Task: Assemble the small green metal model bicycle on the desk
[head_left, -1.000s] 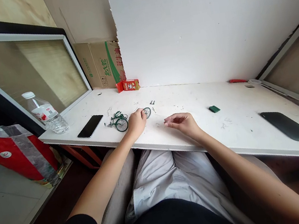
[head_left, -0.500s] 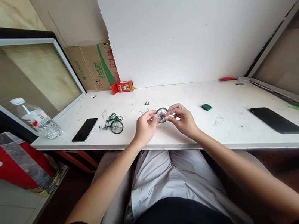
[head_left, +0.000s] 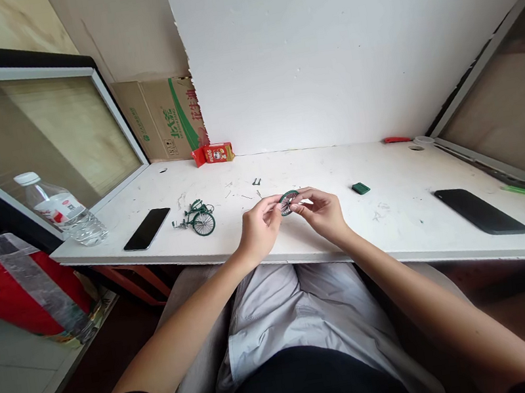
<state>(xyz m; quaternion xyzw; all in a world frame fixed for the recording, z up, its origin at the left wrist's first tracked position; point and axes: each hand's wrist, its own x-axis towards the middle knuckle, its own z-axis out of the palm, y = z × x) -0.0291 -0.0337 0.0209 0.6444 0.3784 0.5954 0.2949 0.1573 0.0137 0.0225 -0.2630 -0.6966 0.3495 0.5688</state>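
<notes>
A small green toy bicycle wheel (head_left: 288, 203) with thin spokes is raised over the front of the white table, tilted between both hands. My left hand (head_left: 261, 224) pinches its left rim with thumb and fingertips. From the other side, my right hand (head_left: 319, 211) grips the wheel, thumb near the hub and fingers behind it. The rest of the model bicycle (head_left: 200, 218), green with one wheel fitted, lies to the left of my left hand. Beyond the hands are small dark pieces (head_left: 257, 181) and a few thin pins. A small green block (head_left: 361, 188) sits to the right.
On the left are a phone (head_left: 147, 228) and a water bottle (head_left: 63, 208). A red box (head_left: 218, 152) stands at the back before a carton (head_left: 163, 119). A black phone (head_left: 481, 211) lies at the right. A white board (head_left: 348, 43) closes off the back.
The wheel has turned from nearly facing me to a slanted angle and shifted slightly right. Both hands still hold it, and the left fingers have moved in a little.
</notes>
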